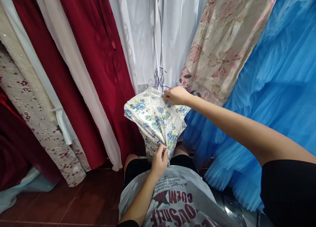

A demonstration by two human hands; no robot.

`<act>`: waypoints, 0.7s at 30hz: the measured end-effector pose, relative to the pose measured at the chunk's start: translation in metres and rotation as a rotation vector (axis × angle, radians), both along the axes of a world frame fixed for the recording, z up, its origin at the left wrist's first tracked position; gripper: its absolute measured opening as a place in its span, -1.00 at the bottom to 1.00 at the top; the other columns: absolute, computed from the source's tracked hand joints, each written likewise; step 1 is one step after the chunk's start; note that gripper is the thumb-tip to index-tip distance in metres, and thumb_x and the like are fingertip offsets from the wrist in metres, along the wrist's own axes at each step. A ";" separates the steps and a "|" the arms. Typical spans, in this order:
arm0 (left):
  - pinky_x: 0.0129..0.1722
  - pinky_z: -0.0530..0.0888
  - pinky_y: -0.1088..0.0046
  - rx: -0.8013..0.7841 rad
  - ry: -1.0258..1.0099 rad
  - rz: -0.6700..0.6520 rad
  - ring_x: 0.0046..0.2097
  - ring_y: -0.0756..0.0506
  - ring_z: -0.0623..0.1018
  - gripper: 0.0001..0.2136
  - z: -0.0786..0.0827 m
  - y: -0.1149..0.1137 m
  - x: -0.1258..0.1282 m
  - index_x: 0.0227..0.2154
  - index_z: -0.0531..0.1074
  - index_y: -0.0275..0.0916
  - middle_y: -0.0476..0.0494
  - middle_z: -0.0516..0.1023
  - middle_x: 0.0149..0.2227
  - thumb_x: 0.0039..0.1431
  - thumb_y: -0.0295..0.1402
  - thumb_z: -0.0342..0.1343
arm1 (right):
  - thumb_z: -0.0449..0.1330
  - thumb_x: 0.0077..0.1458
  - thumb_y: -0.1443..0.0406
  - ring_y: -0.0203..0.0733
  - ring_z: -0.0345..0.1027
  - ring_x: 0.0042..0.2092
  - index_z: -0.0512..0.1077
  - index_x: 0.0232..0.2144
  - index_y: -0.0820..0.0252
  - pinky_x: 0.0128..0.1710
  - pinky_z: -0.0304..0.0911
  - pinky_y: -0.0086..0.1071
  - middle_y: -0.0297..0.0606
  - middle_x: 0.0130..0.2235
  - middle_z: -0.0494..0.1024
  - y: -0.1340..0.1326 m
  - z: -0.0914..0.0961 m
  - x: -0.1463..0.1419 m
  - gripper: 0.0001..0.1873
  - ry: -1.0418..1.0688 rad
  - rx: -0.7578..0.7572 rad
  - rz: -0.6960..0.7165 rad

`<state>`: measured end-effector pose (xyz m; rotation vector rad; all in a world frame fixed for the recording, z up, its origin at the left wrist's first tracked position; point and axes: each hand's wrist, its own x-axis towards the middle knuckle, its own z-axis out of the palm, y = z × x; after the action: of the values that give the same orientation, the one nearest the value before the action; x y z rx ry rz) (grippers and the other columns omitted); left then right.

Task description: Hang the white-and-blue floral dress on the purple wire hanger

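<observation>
A white floral dress (158, 116) with blue flowers hangs in front of me on a thin purple hanger (158, 76). Its short sleeves spread to both sides, and the cloth bunches towards the bottom. My right hand (176, 95) is closed at the neckline, just below the hanger's bar; any small part between its fingertips is hidden. Lower down, my left hand (160, 159) pinches the cloth near the waist. A creased line runs down the dress between the two hands. The dress's lower end hangs between my legs and is partly out of sight.
Long garments hang all around: dark red gowns (98, 62), white drapes (181, 33), a pink-flowered beige dress (222, 52) and a ruffled blue tulle gown (278, 102). Below left is a red tiled floor (81, 200). A dark shiny object (232, 209) sits at lower right.
</observation>
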<state>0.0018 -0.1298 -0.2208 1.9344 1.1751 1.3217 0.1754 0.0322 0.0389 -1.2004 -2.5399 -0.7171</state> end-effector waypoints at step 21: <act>-0.11 0.41 0.29 0.510 0.282 0.068 -0.19 -0.14 0.49 -0.77 0.226 0.131 -0.013 -0.04 0.47 -0.19 -0.16 0.49 -0.19 0.34 -0.39 -0.02 | -0.03 0.31 0.27 -0.06 0.43 -0.27 0.42 -0.17 0.31 -0.39 -0.07 -0.30 -0.05 -0.27 0.61 -0.035 0.013 0.003 -0.73 0.063 0.106 0.024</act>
<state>-0.0112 0.0014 0.0051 2.5302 1.1116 1.5326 0.1781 -0.0024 0.0517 -1.1382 -2.4281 -0.7849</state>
